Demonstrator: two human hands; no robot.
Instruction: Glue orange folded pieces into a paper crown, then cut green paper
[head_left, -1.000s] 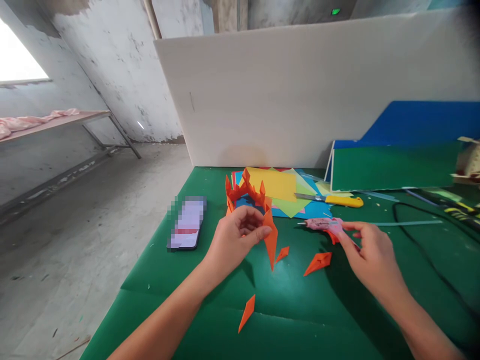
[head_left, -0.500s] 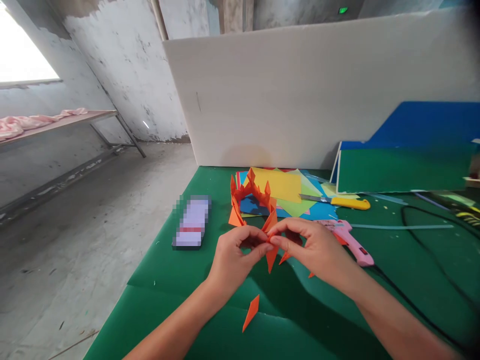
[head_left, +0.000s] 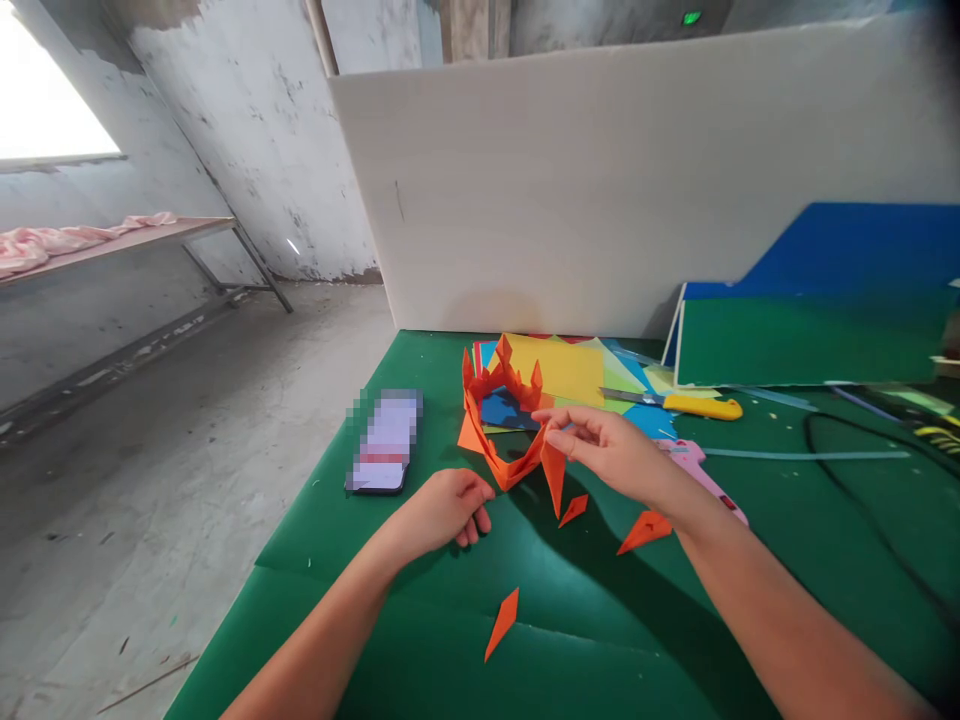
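Observation:
An orange folded-paper ring with pointed tips, like a crown [head_left: 506,470], stands on the green table. My right hand [head_left: 611,445] is at the ring's right front, thumb and fingers pinching a long orange folded-paper piece [head_left: 553,470] that hangs point down. Whether this piece is joined to the ring, I cannot tell. To the left front of the ring, my left hand [head_left: 442,508] is loosely curled, fingers somewhat apart, with nothing visible in it. Loose on the table are a small orange diamond [head_left: 574,510], a larger folded piece [head_left: 643,530] and another diamond [head_left: 502,625] nearer me.
Behind the ring lie coloured paper sheets [head_left: 562,368] with a yellow-handled knife [head_left: 701,405] on them. A pink glue gun [head_left: 686,458] is partly behind my right hand, near a black cable [head_left: 862,500]. A phone [head_left: 386,440] lies left; a white board [head_left: 600,190] stands behind.
My left hand has let go of the orange piece and moved left and down toward me. My right hand has shifted slightly right and up, uncovering the ring's front and the loose pieces.

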